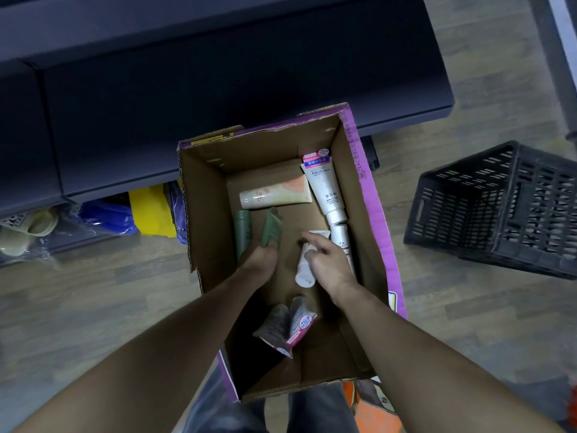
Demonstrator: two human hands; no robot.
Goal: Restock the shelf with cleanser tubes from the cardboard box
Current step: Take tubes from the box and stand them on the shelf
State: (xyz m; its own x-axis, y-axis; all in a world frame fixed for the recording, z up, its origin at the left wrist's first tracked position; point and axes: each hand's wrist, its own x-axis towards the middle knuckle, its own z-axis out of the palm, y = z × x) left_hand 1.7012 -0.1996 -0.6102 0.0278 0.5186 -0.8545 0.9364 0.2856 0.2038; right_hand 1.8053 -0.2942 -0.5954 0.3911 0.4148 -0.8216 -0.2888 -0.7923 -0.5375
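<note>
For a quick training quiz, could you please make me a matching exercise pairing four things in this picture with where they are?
Things:
1. green tube
2. Facial tube
3. black crate
4. yellow bag

Places:
A. on the floor right of the cardboard box
B. gripped by the left hand
C. under the dark shelf
D. lying along the box's right wall

Pairs: 1-B, 2-D, 3-A, 4-C

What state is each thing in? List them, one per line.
cardboard box: open, on the floor, tubes inside.
left hand: grips a green tube.
right hand: grips a white tube.
Facial tube: lying flat.
peach tube: lying flat.
black crate: tipped on its side.
</note>
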